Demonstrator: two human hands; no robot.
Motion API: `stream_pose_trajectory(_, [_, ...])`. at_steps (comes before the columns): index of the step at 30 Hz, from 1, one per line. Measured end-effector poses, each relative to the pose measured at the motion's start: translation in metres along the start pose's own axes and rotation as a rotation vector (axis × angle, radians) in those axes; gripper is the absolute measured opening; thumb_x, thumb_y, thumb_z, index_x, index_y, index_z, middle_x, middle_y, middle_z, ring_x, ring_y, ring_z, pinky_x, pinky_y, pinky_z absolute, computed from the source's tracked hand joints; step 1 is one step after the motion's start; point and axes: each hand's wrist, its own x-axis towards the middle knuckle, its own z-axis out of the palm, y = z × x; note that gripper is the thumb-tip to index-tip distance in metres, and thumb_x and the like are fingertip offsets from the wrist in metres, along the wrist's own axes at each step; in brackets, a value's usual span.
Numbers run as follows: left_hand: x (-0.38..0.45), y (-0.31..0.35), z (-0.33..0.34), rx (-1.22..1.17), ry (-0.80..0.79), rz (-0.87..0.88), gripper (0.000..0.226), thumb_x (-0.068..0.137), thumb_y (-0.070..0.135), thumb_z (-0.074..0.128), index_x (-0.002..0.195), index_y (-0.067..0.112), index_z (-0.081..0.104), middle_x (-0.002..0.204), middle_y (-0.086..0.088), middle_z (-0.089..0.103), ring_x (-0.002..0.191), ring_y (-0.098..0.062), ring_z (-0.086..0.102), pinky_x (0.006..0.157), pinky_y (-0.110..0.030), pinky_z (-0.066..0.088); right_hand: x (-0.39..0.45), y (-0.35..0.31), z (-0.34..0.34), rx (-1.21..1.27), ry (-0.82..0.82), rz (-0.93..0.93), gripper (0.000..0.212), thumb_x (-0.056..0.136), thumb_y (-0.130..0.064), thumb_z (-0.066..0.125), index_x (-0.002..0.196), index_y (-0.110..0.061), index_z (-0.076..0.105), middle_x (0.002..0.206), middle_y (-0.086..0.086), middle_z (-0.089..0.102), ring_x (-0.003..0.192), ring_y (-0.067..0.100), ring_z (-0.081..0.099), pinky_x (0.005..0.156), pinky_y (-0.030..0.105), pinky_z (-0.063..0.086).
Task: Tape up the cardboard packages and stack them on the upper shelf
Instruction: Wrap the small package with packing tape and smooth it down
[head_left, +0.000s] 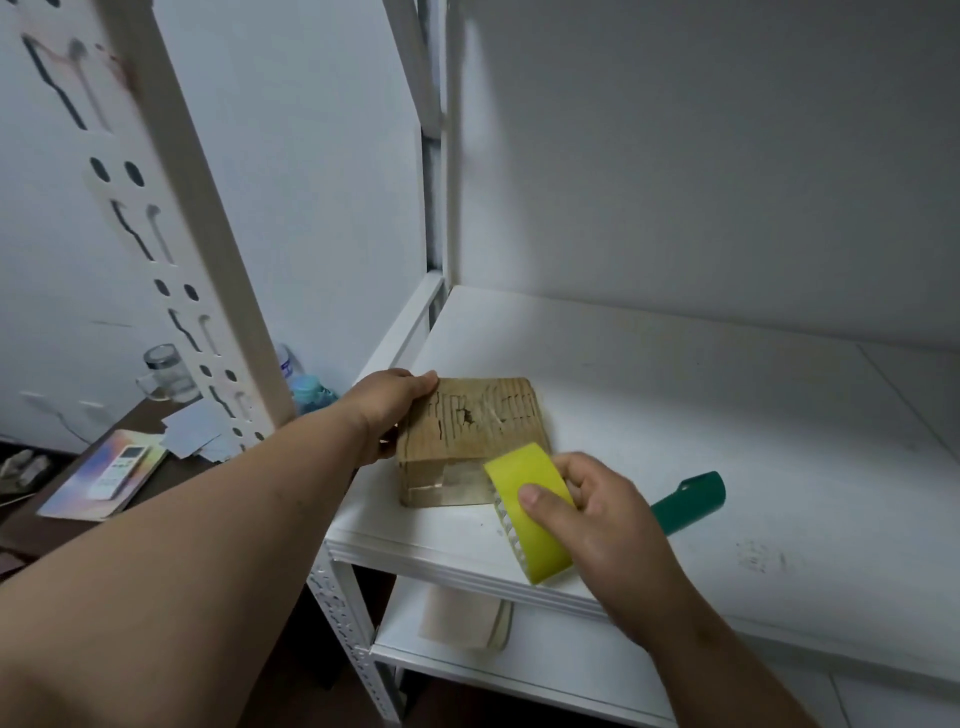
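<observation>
White shelf board (727, 415) is occupied near its front left corner by a cardboard package (467, 421). Its left edge is gripped by the left hand (389, 405), fingers curled. A yellow tape dispenser (530, 499) with green handle (691, 499) is clasped in the right hand (597, 514) just beside it.

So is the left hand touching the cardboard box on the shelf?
Touching. The head view shows the left hand gripping the cardboard box's left edge, its fingertips curled over the top.

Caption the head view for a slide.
Left hand steadies cardboard package on shelf; right hand holds tape dispenser.
</observation>
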Motion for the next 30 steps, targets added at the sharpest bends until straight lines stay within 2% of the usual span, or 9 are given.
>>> stream_pose_trajectory(4, [-0.004, 0.005, 0.007, -0.002, 0.069, -0.007, 0.027, 0.1, 0.041, 0.051, 0.1, 0.015, 0.058, 0.088, -0.006, 0.063, 0.068, -0.018, 0.061, 0.045, -0.022, 0.046, 0.007, 0.014, 0.007, 0.025, 0.021, 0.137, 0.04, 0.071, -0.048, 0.066, 0.097, -0.018, 0.069, 0.091, 0.004, 0.075, 0.089, 0.027, 0.07, 0.087, 0.055, 0.055])
stream_pose_trajectory(8, [0.0, 0.02, 0.001, 0.843, 0.237, 0.237, 0.043, 0.101, 0.04, 0.046, 0.135, 0.015, 0.051, 0.134, -0.013, 0.047, 0.117, -0.033, 0.053, 0.088, -0.038, 0.049, 0.013, 0.016, 0.013, 0.063, -0.025, 0.215, 0.055, 0.064, -0.058, 0.071, 0.094, -0.012, 0.071, 0.096, 0.016, 0.072, 0.095, 0.041, 0.067, 0.089, 0.06, 0.05])
stream_pose_trajectory(12, [-0.017, 0.017, 0.017, 1.16, 0.132, 0.812, 0.051, 0.102, 0.033, 0.041, 0.152, 0.029, 0.032, 0.162, -0.003, 0.022, 0.146, -0.024, 0.027, 0.116, -0.041, 0.029, 0.015, 0.019, 0.017, 0.081, -0.012, 0.195, 0.058, 0.064, -0.063, 0.067, 0.096, -0.014, 0.071, 0.098, 0.017, 0.072, 0.097, 0.042, 0.065, 0.088, 0.059, 0.051])
stream_pose_trajectory(15, [-0.027, 0.004, 0.037, 1.405, -0.124, 0.682, 0.065, 0.103, 0.053, 0.018, 0.158, 0.023, 0.002, 0.166, 0.003, -0.008, 0.152, -0.017, -0.008, 0.122, -0.047, -0.002, 0.014, 0.018, 0.018, 0.078, -0.035, 0.194, 0.058, 0.064, -0.065, 0.065, 0.098, -0.018, 0.071, 0.098, 0.014, 0.072, 0.094, 0.039, 0.066, 0.088, 0.056, 0.052])
stream_pose_trajectory(19, [-0.022, 0.009, 0.036, 1.437, -0.249, 0.525, 0.066, 0.102, 0.056, 0.012, 0.156, 0.025, -0.011, 0.162, 0.006, -0.022, 0.149, -0.014, -0.022, 0.121, -0.047, -0.012, 0.009, 0.007, 0.004, -0.054, -0.14, 0.179, 0.057, 0.073, -0.066, 0.065, 0.095, -0.013, 0.07, 0.092, 0.014, 0.071, 0.087, 0.033, 0.065, 0.085, 0.052, 0.052])
stream_pose_trajectory(22, [-0.021, 0.011, 0.037, 1.44, -0.275, 0.527, 0.067, 0.102, 0.056, 0.013, 0.156, 0.025, -0.01, 0.162, 0.006, -0.022, 0.149, -0.015, -0.021, 0.121, -0.047, -0.011, 0.023, -0.005, -0.012, -0.296, 0.092, 0.125, 0.034, 0.092, -0.044, 0.062, 0.085, -0.011, 0.067, 0.082, 0.003, 0.065, 0.086, 0.029, 0.061, 0.076, 0.037, 0.046])
stream_pose_trajectory(24, [-0.02, 0.007, 0.033, 1.34, -0.237, 0.606, 0.068, 0.103, 0.054, 0.02, 0.157, 0.023, -0.005, 0.164, 0.004, -0.016, 0.15, -0.015, -0.016, 0.122, -0.045, -0.009, 0.038, -0.011, -0.016, -0.521, 0.233, -0.018, 0.022, 0.099, -0.031, 0.053, 0.111, -0.018, 0.066, 0.113, -0.001, 0.062, 0.108, 0.02, 0.057, 0.092, 0.03, 0.041])
stream_pose_trajectory(27, [-0.022, -0.004, 0.018, 1.117, -0.036, 0.788, 0.073, 0.099, 0.057, 0.036, 0.158, 0.021, 0.013, 0.166, 0.004, 0.002, 0.152, -0.015, -0.003, 0.123, -0.04, 0.001, 0.065, -0.009, -0.012, -0.851, -0.158, -0.228, 0.048, 0.104, -0.029, 0.037, 0.151, -0.019, 0.039, 0.161, -0.003, 0.029, 0.149, 0.015, 0.021, 0.114, 0.018, 0.01])
stream_pose_trajectory(30, [-0.033, -0.018, 0.008, 1.349, -0.124, 0.751, 0.094, 0.08, 0.074, 0.004, 0.158, 0.021, 0.011, 0.164, 0.01, -0.003, 0.151, -0.01, -0.007, 0.123, -0.045, -0.002, 0.082, -0.015, -0.017, -1.073, -0.389, -0.142, 0.048, 0.106, -0.031, 0.033, 0.154, -0.029, 0.031, 0.164, -0.015, 0.015, 0.152, 0.008, 0.006, 0.122, 0.033, 0.003])
